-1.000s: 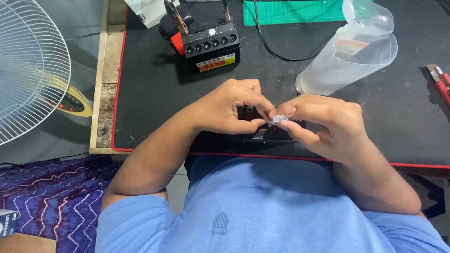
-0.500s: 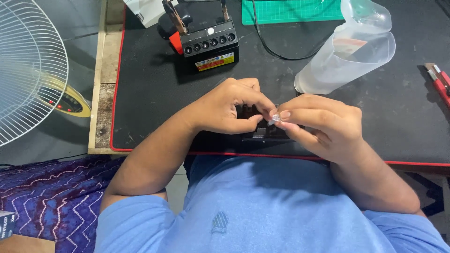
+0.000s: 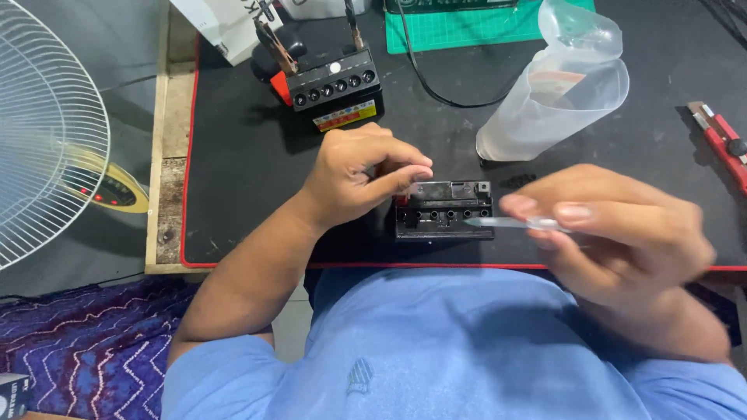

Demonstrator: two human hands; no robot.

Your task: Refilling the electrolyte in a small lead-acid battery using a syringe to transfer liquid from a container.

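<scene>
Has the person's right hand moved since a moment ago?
Yes. The right hand has drawn rightward, away from the small black battery, holding a thin clear tool.

mat bare left, jug [image 3: 552, 101] blocks behind

Left forearm comes in from lower left, bare, wrist bent slightly. Left hand [image 3: 359, 177] rests palm down, fingers curled, thumb and index extended toward the right, tips close together. Right arm enters from lower right. Right hand [image 3: 622, 233] is raised nearer the camera, blurred, fingers [image 3: 576, 211] pinched together with the thumb, pointing left. Hands apart.
</scene>
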